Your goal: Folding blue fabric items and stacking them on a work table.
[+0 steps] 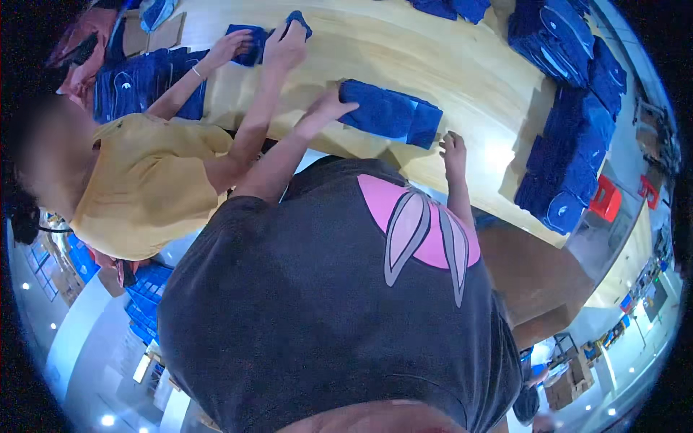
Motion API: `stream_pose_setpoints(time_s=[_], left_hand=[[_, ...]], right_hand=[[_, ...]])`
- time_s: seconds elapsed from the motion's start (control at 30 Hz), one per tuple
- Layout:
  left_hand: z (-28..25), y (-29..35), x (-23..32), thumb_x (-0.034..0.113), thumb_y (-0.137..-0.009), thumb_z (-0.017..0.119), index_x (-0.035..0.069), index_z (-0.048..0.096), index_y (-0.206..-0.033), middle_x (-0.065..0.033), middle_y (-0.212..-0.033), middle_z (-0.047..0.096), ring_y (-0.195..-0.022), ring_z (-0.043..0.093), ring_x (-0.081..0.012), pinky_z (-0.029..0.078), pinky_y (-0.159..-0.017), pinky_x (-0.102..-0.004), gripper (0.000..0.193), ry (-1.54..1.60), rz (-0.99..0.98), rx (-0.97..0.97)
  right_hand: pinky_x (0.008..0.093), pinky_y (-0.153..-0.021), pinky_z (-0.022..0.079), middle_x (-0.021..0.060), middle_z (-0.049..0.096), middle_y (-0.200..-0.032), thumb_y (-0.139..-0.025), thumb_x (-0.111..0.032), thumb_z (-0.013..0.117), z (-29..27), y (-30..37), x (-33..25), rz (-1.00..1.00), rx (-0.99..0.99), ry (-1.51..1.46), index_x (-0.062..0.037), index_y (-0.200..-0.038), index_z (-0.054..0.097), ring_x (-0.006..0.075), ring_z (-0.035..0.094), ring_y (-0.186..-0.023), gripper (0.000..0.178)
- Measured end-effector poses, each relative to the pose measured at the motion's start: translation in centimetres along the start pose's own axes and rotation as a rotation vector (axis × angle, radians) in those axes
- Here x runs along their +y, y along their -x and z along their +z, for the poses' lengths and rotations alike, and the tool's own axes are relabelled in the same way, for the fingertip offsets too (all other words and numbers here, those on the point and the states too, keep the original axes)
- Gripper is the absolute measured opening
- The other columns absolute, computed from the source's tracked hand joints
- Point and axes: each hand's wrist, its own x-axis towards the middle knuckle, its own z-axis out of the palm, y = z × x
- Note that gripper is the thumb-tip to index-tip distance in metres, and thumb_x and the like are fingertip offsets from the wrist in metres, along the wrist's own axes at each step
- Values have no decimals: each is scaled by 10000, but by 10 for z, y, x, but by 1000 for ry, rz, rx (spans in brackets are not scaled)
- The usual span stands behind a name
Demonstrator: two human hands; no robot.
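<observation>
On the pale wooden table in front of me lies a folded navy garment [386, 112], a flat oblong with one end panel turned over. My left hand [328, 110] grips its left end, the thumb lying over the cloth and the other fingers at the edge. Just off the garment's right end, my right hand [453, 146] hovers with loosely curled fingers apart and nothing in them. Left of me, a person in a yellow top [155, 184] has both hands on another small folded navy piece [249, 47].
Stacks of folded navy garments [567, 155] line the table's right side, with another pile [552, 40] behind them. More navy garments [148, 83] lie at the left, by the co-worker. A brown cardboard box [530, 267] stands below the table's right edge, near a red stool [605, 198].
</observation>
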Motion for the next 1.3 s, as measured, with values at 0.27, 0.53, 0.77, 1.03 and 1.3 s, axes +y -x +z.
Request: stream_pose_setpoints(time_s=[0.27, 0.53, 0.77, 1.03, 1.3], left_hand=[[1, 18, 0, 273, -840, 655, 16, 646, -1045, -149, -900, 692, -818, 657, -336, 502, -734, -419, 329, 40, 32, 189], [-13, -44, 26, 112, -804, 571, 57, 633, -1012, -177, -979, 651, -883, 608, -383, 490, -760, -450, 224, -260, 219, 633], [-72, -203, 149, 113, -804, 568, 117, 591, -1058, -118, -1129, 571, -999, 572, -347, 481, -782, -475, 254, -607, 392, 895], [-93, -263, 176, 115, -827, 578, 102, 586, -1029, -126, -989, 581, -922, 591, -356, 485, -782, -458, 202, -775, 414, 701], [-24, -94, 219, 94, -779, 571, 12, 631, -986, -151, -943, 659, -808, 602, -331, 482, -740, -392, 230, 196, 636, 168]], right_hand=[[309, -646, 479, 135, 639, -808, -868, -189, 646, 28, -25, -17, -86, 16, 264, 45, -1007, 624, 213, 578, -698, 274], [293, -616, 471, 99, 626, -792, -862, -201, 662, 21, -35, -17, 29, -111, 182, 50, -971, 629, 171, 544, -665, 275], [299, -637, 470, 91, 641, -772, -916, -257, 616, -6, -20, -22, 168, -216, 134, 14, -915, 642, 186, 570, -677, 273], [293, -645, 470, 92, 640, -736, -896, -181, 590, -47, 4, 13, 255, -64, 64, 27, -858, 637, 194, 571, -668, 217], [345, -826, 484, 116, 588, -1116, -1006, -371, 514, -16, -66, -79, 111, -128, -500, -33, -1346, 464, 200, 583, -972, 482]])
